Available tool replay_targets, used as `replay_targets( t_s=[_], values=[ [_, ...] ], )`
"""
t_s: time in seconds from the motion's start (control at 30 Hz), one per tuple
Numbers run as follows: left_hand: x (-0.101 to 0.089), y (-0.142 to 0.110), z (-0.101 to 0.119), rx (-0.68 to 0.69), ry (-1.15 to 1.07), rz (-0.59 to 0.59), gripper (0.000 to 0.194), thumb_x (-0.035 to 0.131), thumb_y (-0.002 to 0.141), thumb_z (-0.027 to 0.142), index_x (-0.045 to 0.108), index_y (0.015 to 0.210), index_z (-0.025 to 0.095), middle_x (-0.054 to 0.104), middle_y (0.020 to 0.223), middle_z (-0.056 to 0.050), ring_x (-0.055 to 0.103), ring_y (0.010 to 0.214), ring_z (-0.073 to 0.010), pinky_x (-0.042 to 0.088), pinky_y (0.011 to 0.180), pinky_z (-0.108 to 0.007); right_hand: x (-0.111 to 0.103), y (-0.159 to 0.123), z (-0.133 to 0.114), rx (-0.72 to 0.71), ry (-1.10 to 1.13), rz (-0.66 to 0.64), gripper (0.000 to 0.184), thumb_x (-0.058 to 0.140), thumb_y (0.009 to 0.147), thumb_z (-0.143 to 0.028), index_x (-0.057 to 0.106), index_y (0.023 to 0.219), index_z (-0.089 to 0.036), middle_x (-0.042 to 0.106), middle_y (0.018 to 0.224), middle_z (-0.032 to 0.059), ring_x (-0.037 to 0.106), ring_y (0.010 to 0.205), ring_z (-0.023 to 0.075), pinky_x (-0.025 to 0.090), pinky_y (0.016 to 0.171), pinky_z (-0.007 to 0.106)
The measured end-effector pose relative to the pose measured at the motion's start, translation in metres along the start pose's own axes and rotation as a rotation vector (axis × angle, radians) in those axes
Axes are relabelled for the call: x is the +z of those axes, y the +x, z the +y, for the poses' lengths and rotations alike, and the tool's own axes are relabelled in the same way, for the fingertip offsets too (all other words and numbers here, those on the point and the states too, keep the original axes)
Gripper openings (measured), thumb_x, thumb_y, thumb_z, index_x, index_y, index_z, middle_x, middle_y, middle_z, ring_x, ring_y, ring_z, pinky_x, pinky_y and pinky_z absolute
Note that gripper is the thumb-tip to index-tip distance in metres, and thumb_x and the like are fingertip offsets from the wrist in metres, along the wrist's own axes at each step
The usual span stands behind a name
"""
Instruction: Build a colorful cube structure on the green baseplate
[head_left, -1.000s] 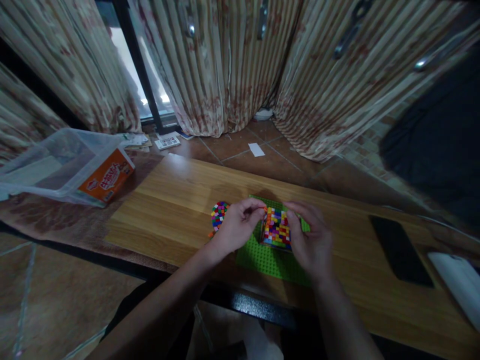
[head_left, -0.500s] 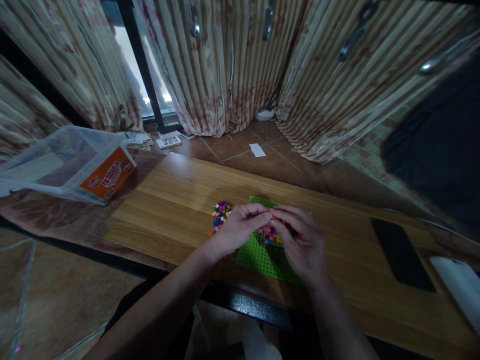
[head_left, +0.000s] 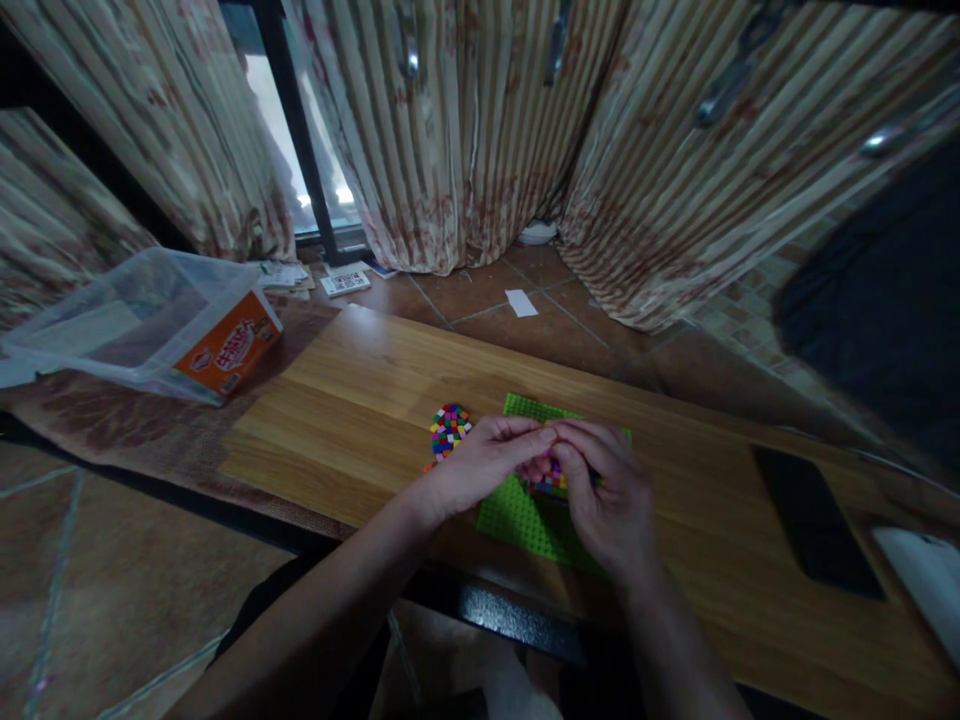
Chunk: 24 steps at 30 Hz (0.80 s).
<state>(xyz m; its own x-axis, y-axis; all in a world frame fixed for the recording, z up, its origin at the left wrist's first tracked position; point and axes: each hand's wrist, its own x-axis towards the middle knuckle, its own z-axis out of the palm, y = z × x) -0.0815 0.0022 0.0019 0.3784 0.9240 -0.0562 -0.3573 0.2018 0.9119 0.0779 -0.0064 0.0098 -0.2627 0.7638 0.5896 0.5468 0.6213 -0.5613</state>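
A green studded baseplate (head_left: 525, 520) lies on the wooden table (head_left: 337, 410). On it stands a square block of small many-coloured bricks (head_left: 553, 480), mostly hidden under my hands. My left hand (head_left: 480, 465) and my right hand (head_left: 607, 495) meet above that block, fingertips pinched together at something small I cannot make out. A round cluster of coloured bricks (head_left: 450, 430) lies on the table just left of my left hand.
A clear plastic bin with an orange label (head_left: 150, 325) rests at the far left. A black phone (head_left: 814, 520) and a white object (head_left: 926, 575) lie on the table's right side. Striped curtains (head_left: 480, 120) hang behind; papers lie on the tiled floor.
Both hands have closed in over the coloured block, which showed openly a second ago; their fingertips now touch above it. The view has shifted slightly.
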Motion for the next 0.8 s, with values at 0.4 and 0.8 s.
replay_targets(
  t_s=[0.4,0.8],
  values=[
    [0.0,0.0,-0.001,0.02,0.035,0.029,0.042,0.068,0.079,0.055,0.067,0.071,0.013,0.062,0.064,0.0,0.055,0.061,-0.0091,0.042,0.063,-0.024,-0.003,0.0,-0.001,0.03,0.032,0.054,0.016,0.065,0.088,-0.024,0.071,0.102,-0.027,0.069,0.105,0.0032,0.065,0.097,0.0182,0.053,0.086,0.036],
    [-0.008,0.005,0.004,0.081,0.07,0.26,0.026,0.07,0.078,0.039,0.07,0.081,0.014,0.061,0.069,0.001,0.053,0.063,-0.0083,0.041,0.063,-0.023,-0.037,-0.005,0.031,0.141,-0.008,-0.123,0.016,0.06,0.091,-0.029,0.072,0.102,-0.027,0.068,0.101,0.0035,0.064,0.093,0.0174,0.053,0.082,0.034]
  ],
)
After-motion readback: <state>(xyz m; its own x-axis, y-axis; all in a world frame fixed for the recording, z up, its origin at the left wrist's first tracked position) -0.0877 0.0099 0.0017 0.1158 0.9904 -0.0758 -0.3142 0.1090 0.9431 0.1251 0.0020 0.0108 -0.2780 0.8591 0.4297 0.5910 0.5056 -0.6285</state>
